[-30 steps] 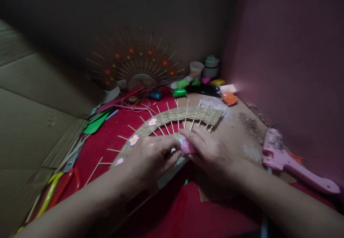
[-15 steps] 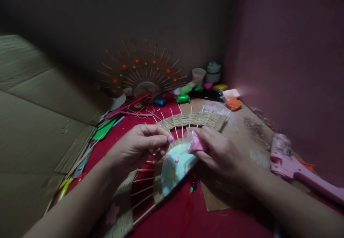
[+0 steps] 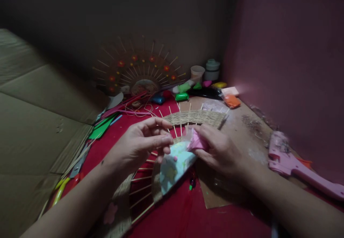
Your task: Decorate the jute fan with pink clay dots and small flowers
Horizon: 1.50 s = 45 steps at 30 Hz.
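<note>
My right hand is closed on a packet of pink clay, its clear plastic wrapper sticking out toward the left. Across from it, my left hand has its index finger lifted. Its thumb lies against the other curled fingers, and anything pinched there is hidden. Below both hands lies a woven half-round fan with thin sticks radiating outward. The fan's pale blue patterned centre carries a small pink ball. A pink flower sits on the woven band at lower left.
A pink glue gun lies at right beside a brown board. Clay packets such as the orange one, a cup and a jar stand behind. A flowered fan leans at the back; cardboard rises at left.
The left index finger has lifted away from the thumb, and the bit of pink clay at those fingertips is out of sight. The right hand still grips the packet. The view shifted slightly.
</note>
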Each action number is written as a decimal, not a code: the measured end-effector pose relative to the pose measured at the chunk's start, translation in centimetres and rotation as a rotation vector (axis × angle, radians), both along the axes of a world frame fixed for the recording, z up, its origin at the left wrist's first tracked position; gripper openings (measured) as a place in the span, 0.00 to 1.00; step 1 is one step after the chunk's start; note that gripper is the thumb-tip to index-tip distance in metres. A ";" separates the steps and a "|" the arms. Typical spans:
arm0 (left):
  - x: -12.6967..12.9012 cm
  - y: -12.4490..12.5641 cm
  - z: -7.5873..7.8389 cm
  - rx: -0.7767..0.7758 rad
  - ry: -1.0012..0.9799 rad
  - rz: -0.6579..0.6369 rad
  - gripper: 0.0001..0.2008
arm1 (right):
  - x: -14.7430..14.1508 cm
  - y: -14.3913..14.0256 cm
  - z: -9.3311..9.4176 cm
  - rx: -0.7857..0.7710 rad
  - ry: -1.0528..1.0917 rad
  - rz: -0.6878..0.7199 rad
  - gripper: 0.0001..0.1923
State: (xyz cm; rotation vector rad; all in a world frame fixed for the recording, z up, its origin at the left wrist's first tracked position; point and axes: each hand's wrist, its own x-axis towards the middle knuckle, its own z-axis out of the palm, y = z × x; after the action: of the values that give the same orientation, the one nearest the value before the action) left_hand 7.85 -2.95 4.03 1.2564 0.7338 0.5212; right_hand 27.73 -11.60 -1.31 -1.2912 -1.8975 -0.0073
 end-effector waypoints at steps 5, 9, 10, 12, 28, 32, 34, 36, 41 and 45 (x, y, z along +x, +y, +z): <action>0.3 -1.5 0.4 0.366 0.246 -0.071 0.05 | -0.1 -0.2 0.0 -0.022 -0.021 0.020 0.18; 0.4 -2.2 0.3 0.831 0.322 -0.093 0.06 | -0.2 -0.3 -0.1 0.027 -0.095 0.051 0.17; 0.4 -2.3 0.1 0.948 0.336 -0.105 0.06 | -0.3 -0.3 -0.1 0.039 -0.112 0.057 0.17; 0.3 -2.3 -0.5 1.125 0.366 -0.120 0.07 | -0.4 -0.4 -0.1 0.050 -0.132 0.064 0.18; 0.8 -2.4 -0.9 0.950 0.335 -0.165 0.05 | -1.5 -0.4 -0.6 0.073 -0.189 0.062 0.15; -0.6 -0.5 0.9 0.294 0.216 -0.317 0.05 | -0.8 -0.3 -0.1 0.061 -0.199 -0.016 0.15; -1.0 0.3 1.1 0.172 0.042 -0.211 0.04 | -0.4 -0.3 0.1 0.048 -0.174 -0.048 0.15; -0.9 0.7 0.8 0.076 -0.065 -0.138 0.02 | -0.3 -0.3 0.2 0.042 -0.138 -0.041 0.15; 0.2 0.4 -0.2 -0.161 -0.128 -0.081 0.03 | -0.3 -0.5 0.1 0.036 -0.118 -0.017 0.16; 0.5 0.2 -0.2 -0.221 -0.156 -0.062 0.05 | -0.1 -0.4 -0.2 0.042 -0.126 -0.008 0.17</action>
State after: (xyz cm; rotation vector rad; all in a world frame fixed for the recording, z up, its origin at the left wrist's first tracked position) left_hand 8.31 -2.74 3.83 1.0175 0.6022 0.4684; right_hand 27.59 -12.03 -1.50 -1.2962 -1.9880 -0.1345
